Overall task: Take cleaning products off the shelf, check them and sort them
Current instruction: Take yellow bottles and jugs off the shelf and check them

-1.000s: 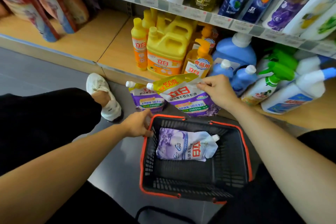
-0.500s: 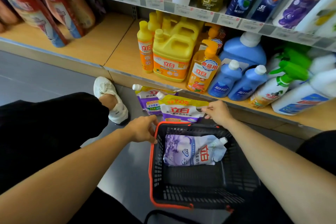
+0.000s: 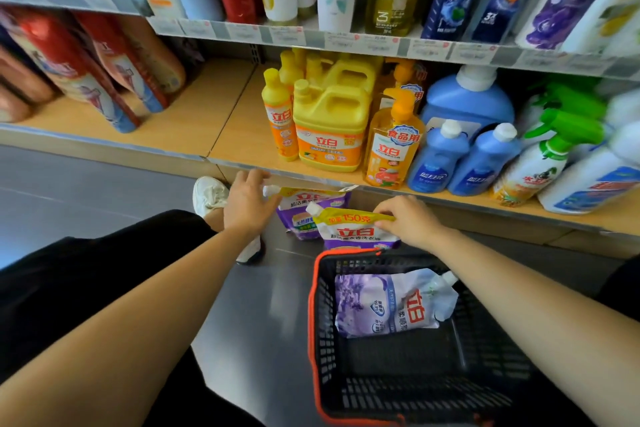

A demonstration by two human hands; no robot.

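A purple detergent pouch with a yellow top [image 3: 353,234] stands on the floor just behind the basket. My right hand [image 3: 407,218] pinches its top right edge. A second purple pouch [image 3: 303,215] stands behind it against the shelf base. My left hand [image 3: 247,204] is at that pouch's white spout with fingers loosely spread, gripping nothing that I can see. The black basket with a red rim [image 3: 313,305] sits on the floor in front of me. A pale lilac pouch [image 3: 384,305] lies inside it.
The bottom shelf [image 3: 214,121] holds yellow jugs [image 3: 330,128], an orange pump bottle [image 3: 393,146], blue bottles [image 3: 438,158] and green-trigger sprays [image 3: 540,163]. Red refill bags [image 3: 86,73] stand at its left. Shampoo bottles fill the upper shelf. My white shoe [image 3: 209,192] rests by the shelf base.
My right hand lowered the yellow-topped pouch from the air to the floor behind the basket. My left hand left the basket rim and moved up to the rear pouch's spout.
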